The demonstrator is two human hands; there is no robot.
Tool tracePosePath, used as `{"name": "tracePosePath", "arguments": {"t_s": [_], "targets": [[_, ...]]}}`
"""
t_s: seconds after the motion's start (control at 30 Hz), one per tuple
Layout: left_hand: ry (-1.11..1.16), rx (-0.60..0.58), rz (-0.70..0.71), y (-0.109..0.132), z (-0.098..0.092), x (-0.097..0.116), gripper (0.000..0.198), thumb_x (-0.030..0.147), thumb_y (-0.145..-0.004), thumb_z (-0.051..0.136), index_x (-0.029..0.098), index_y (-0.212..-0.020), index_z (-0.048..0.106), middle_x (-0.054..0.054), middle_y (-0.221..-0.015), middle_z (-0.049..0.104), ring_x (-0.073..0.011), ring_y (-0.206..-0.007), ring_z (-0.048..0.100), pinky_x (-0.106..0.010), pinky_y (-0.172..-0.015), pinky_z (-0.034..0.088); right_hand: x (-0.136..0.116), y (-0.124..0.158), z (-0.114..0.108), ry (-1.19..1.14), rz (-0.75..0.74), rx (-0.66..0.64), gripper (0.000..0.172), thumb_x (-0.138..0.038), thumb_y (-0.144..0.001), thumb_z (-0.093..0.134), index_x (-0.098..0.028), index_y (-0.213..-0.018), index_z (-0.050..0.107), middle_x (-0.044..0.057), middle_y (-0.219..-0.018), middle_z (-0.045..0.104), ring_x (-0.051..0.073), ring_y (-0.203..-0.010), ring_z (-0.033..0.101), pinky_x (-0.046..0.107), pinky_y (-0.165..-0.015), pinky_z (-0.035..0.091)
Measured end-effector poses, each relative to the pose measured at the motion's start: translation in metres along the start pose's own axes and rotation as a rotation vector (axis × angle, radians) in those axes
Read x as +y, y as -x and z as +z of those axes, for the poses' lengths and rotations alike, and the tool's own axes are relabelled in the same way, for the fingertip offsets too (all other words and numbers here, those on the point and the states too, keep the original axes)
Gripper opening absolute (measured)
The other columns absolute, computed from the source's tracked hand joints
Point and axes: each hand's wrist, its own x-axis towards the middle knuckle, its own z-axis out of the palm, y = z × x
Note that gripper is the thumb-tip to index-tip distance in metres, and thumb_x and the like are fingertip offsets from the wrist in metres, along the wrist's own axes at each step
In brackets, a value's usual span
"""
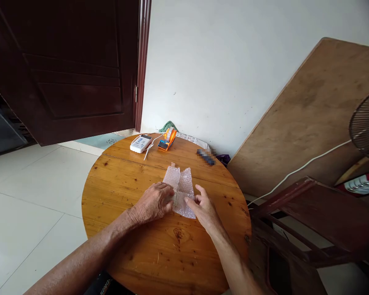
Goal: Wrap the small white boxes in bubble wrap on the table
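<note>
A small bundle of bubble wrap (181, 184) lies near the middle of a round wooden table (135, 229). My left hand (153, 201) rests on its left side with the fingers curled down onto the wrap. My right hand (204, 209) touches the right edge, thumb and forefinger pinching the wrap near its centre. What the wrap covers is hidden.
At the table's far edge sit an orange tape dispenser (167, 139), a white box-like device (140, 143) with a white cable, and a blurred dark object (206, 157). A dark door (67, 69) stands at left, a leaning wooden board (310, 119), a fan (367, 123) and a dark wooden chair (313, 221) at right.
</note>
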Motion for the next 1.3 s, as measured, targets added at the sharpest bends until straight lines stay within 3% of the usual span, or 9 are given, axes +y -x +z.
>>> {"name": "tracePosePath", "arguments": {"t_s": [0.2,0.37,0.53,0.7,0.97,1.1,1.3], "targets": [[-0.079,0.044,0.075,0.0,0.003,-0.003,0.013,0.018,-0.084,0.057,0.019,-0.093,0.067,-0.01,-0.111,0.071,-0.0253,-0.111,0.059,-0.04,-0.101,0.045,-0.007,0.001,0.012,-0.142,-0.021,0.035,0.077,-0.039,-0.07,0.061,-0.011,-0.139,0.043,-0.009,-0.056,0.052,0.013,-0.052,0.045,0.025,-0.052,0.036],[-0.09,0.026,0.035,-0.001,0.002,-0.001,0.016,0.018,-0.081,0.061,0.021,-0.094,0.069,-0.008,-0.101,0.072,-0.0252,-0.106,0.057,-0.039,-0.097,0.045,-0.026,0.004,0.018,-0.322,-0.023,0.044,0.073,-0.037,-0.069,0.065,-0.012,-0.135,0.048,-0.009,-0.057,0.052,0.012,-0.051,0.046,0.024,-0.05,0.037],[-0.063,0.017,0.059,-0.003,0.001,-0.001,0.015,0.019,-0.083,0.061,0.021,-0.096,0.068,-0.007,-0.1,0.073,-0.0239,-0.101,0.058,-0.037,-0.095,0.045,-0.044,0.001,0.026,-0.438,-0.015,-0.027,0.065,-0.036,-0.067,0.067,-0.014,-0.127,0.054,-0.008,-0.058,0.057,0.01,-0.046,0.047,0.022,-0.043,0.037],[-0.02,0.008,0.097,-0.005,0.002,-0.003,0.011,0.021,-0.086,0.059,0.018,-0.094,0.066,-0.007,-0.097,0.074,-0.0209,-0.093,0.062,-0.035,-0.094,0.043,-0.054,0.002,0.028,-0.498,0.069,-0.07,0.073,-0.041,-0.065,0.069,-0.008,-0.128,0.05,-0.007,-0.059,0.06,0.01,-0.039,0.046,0.023,-0.033,0.037],[0.021,0.061,0.016,-0.002,0.008,-0.007,0.014,0.031,-0.085,0.064,0.019,-0.092,0.066,-0.006,-0.093,0.072,-0.0226,-0.094,0.058,-0.032,-0.086,0.046,-0.054,0.015,0.017,-0.525,0.074,-0.12,0.062,-0.036,-0.07,0.069,-0.009,-0.125,0.057,0.002,-0.074,0.066,0.014,-0.055,0.062,0.022,-0.041,0.045],[0.039,0.076,-0.016,0.0,0.011,-0.009,0.03,0.038,-0.084,0.066,0.019,-0.108,0.064,-0.007,-0.102,0.07,-0.0237,-0.1,0.057,-0.032,-0.085,0.048,-0.051,0.019,0.016,-0.558,0.038,-0.145,0.058,-0.031,-0.071,0.068,-0.013,-0.125,0.059,0.007,-0.092,0.071,0.013,-0.06,0.062,0.024,-0.046,0.048],[0.052,0.092,-0.026,0.004,0.009,-0.008,0.051,0.034,-0.084,0.064,0.014,-0.13,0.054,-0.012,-0.108,0.068,-0.0263,-0.102,0.058,-0.037,-0.088,0.05,-0.051,0.023,0.012,-0.493,-0.026,-0.214,0.059,-0.023,-0.075,0.063,-0.016,-0.132,0.056,0.012,-0.11,0.072,0.015,-0.068,0.064,0.029,-0.057,0.054]]}}
